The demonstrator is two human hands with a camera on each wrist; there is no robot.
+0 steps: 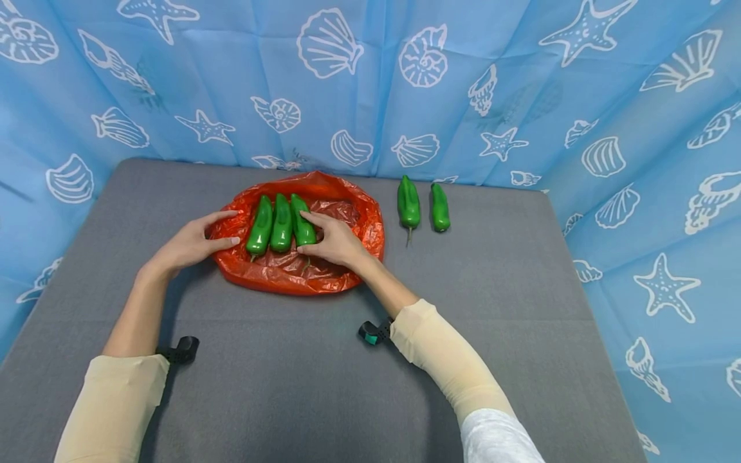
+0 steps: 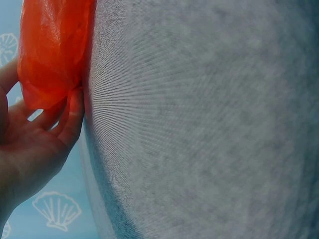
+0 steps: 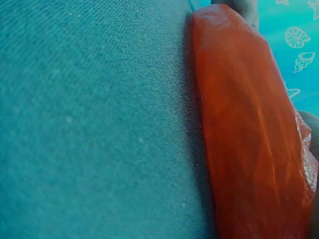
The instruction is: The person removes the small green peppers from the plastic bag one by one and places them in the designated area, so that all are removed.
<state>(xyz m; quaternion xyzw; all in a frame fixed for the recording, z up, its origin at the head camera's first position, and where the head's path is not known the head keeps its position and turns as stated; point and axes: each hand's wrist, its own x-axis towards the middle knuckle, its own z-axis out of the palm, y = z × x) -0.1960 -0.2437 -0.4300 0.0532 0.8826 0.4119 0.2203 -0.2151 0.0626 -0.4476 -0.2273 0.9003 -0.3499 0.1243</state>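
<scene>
A red plastic bag (image 1: 278, 283) lies with its mouth spread wide on the grey table, its rim rolled outward. Inside, side by side, are a green pepper (image 1: 260, 225) on the left, a second green pepper (image 1: 282, 224) in the middle and a third green pepper (image 1: 303, 222) on the right. My right hand (image 1: 338, 243) holds this third pepper between thumb and fingers, over the bag. At the bag's left end, my left hand (image 1: 188, 244) grips the rim, thumb and fingers apart. In the left wrist view its fingers (image 2: 75, 114) lie against the bag's outside.
Right of the bag, near the table's back edge, lie a green pepper with a long stem (image 1: 408, 202) and a shorter green pepper (image 1: 440, 209). A blue curtain (image 1: 370, 83) with white shell prints hangs behind and beside the grey table (image 1: 278, 386).
</scene>
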